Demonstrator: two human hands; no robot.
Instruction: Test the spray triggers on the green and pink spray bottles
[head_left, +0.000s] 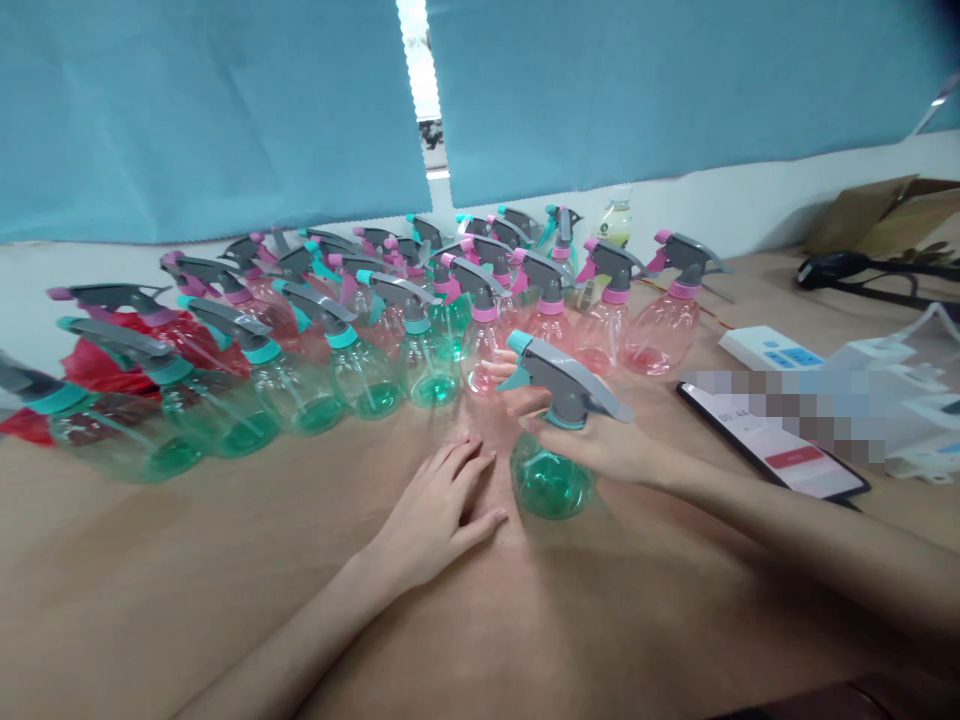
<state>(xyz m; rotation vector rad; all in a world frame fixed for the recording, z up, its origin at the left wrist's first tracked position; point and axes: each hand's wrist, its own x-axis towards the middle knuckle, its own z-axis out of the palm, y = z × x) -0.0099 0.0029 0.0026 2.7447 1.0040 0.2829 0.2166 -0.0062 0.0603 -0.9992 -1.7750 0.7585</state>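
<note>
Toward one o'clock, your right hand has its fingers round one teal-collared spray bottle's neck — your left hand, fingers slightly spread, rests on the bench, five teal-collared bottles lined up toward ten o'clock.

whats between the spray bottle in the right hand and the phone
In the head view, the wrist of the right hand and a bare strip of table lie between the spray bottle and the phone.

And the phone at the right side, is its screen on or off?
On: the phone has a lit display, with a red bar visible.
</note>
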